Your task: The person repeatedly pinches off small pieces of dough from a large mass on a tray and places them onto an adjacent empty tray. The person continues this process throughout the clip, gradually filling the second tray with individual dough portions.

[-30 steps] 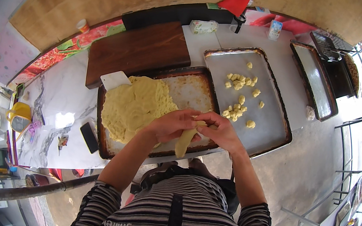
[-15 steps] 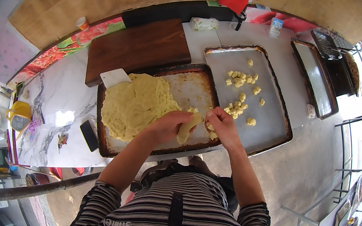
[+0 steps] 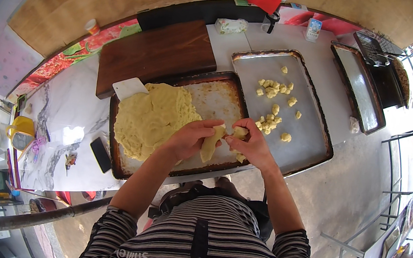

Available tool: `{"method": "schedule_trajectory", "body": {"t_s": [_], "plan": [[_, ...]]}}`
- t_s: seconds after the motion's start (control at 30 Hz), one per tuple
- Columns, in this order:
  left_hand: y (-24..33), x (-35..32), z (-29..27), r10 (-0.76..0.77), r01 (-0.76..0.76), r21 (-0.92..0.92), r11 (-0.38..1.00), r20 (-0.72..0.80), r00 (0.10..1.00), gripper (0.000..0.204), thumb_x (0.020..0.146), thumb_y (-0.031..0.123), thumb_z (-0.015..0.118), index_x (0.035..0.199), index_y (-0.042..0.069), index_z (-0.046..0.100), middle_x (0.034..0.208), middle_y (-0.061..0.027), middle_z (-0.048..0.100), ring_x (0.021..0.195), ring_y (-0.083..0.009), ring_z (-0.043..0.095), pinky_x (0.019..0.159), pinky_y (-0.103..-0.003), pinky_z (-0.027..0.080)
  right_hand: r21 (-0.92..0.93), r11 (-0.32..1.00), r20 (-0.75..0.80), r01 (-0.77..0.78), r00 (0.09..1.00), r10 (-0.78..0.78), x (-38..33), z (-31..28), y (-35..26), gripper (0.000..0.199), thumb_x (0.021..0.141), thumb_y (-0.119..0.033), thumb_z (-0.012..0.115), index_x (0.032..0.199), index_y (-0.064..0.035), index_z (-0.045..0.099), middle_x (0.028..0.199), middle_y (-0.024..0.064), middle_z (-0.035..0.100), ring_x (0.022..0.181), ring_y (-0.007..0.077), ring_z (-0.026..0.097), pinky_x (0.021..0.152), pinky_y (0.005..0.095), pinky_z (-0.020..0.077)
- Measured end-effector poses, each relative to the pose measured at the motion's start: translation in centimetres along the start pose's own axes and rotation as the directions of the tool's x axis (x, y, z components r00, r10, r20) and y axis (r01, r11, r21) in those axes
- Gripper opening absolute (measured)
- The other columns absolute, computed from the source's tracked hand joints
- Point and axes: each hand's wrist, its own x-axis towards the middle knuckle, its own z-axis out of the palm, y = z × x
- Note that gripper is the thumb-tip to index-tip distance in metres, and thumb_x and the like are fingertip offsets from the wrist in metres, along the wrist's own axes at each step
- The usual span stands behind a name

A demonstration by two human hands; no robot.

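One dough strip (image 3: 209,148), pale yellow, soft and sagging, hangs over the near edge of the dough tray (image 3: 118,166); your left hand (image 3: 189,138) is clenched around it while your right hand (image 3: 251,145) pinches a small lump (image 3: 240,132) off its top. You look mid-portioning: next move likely calls for a clean tear, then a short reach right to the baking sheet (image 3: 315,131) beside the other pieces (image 3: 270,119). Big dough mass (image 3: 152,119) sits further left.
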Motion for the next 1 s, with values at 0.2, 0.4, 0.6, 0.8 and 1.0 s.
{"method": "schedule_trajectory", "body": {"t_s": [0.2, 0.4, 0.6, 0.8, 1.0], "plan": [[0.2, -0.2, 0.7, -0.013, 0.007, 0.119, 0.993, 0.042, 0.999, 0.046, 0.095, 0.012, 0.051, 0.138, 0.002, 0.037, 0.121, -0.014, 0.054, 0.1, -0.0224, 0.059, 0.088, -0.033, 0.05, 0.124, 0.992, 0.194, -0.036, 0.981, 0.011, 0.1, 0.5, -0.7, 0.034, 0.083, -0.01, 0.068, 0.113, -0.0021, 0.056, 0.097, 0.003, 0.061, 0.084, 0.0097, 0.059, 0.073, 0.0242, 0.0484], [-1.0, 0.5, -0.8, -0.185, 0.182, 0.274, 0.944, -0.015, 0.983, 0.035, 0.093, 0.032, 0.058, 0.11, 0.002, 0.058, 0.089, -0.0066, 0.062, 0.076, -0.0139, 0.06, 0.073, -0.025, 0.049, -0.276, 0.945, 0.135, 0.178, 0.98, -0.145, -0.5, 0.5, -1.9, 0.028, 0.082, -0.012, 0.069, 0.108, -0.004, 0.062, 0.097, 0.0015, 0.063, 0.083, 0.0078, 0.058, 0.074, 0.0238, 0.0485], [-1.5, 0.6, -1.2, -0.098, 0.105, 0.228, 0.968, -0.042, 0.994, 0.026, 0.094, 0.022, 0.054, 0.104, -0.001, 0.059, 0.084, -0.0048, 0.059, 0.075, -0.0143, 0.054, 0.068, -0.028, 0.045, -0.09, 0.996, 0.012, -0.019, 1.0, 0.02, 0.2, -0.9, 0.7, 0.019, 0.085, -0.012, 0.066, 0.1, -0.0032, 0.06, 0.088, 0.0008, 0.062, 0.077, 0.007, 0.056, 0.072, 0.0242, 0.0471], [-0.8, 0.0, 0.6, 0.002, 0.017, 0.113, 0.993, -0.17, 0.985, 0.028, 0.093, 0.019, 0.055, 0.111, -0.002, 0.058, 0.088, -0.0052, 0.061, 0.08, -0.0132, 0.055, 0.071, -0.027, 0.047, 0.079, 0.996, -0.099, 0.035, 0.995, -0.027, 0.5, 0.3, 2.1, 0.018, 0.087, -0.009, 0.065, 0.102, -0.002, 0.059, 0.093, 0.0022, 0.062, 0.08, 0.0076, 0.057, 0.074, 0.0235, 0.0467], [-0.9, 0.6, 0.2, 0.0, 0.038, 0.208, 0.977, -0.18, 0.984, 0.023, 0.09, 0.018, 0.062, 0.105, 0.001, 0.06, 0.097, -0.004, 0.062, 0.083, -0.0115, 0.058, 0.07, -0.027, 0.049, -0.078, 0.987, -0.043, 0.137, 0.989, -0.14, -0.1, 1.7, 0.8, 0.021, 0.087, -0.008, 0.062, 0.107, -0.0014, 0.059, 0.098, 0.0051, 0.063, 0.085, 0.009, 0.059, 0.077, 0.0241, 0.0483]]}}
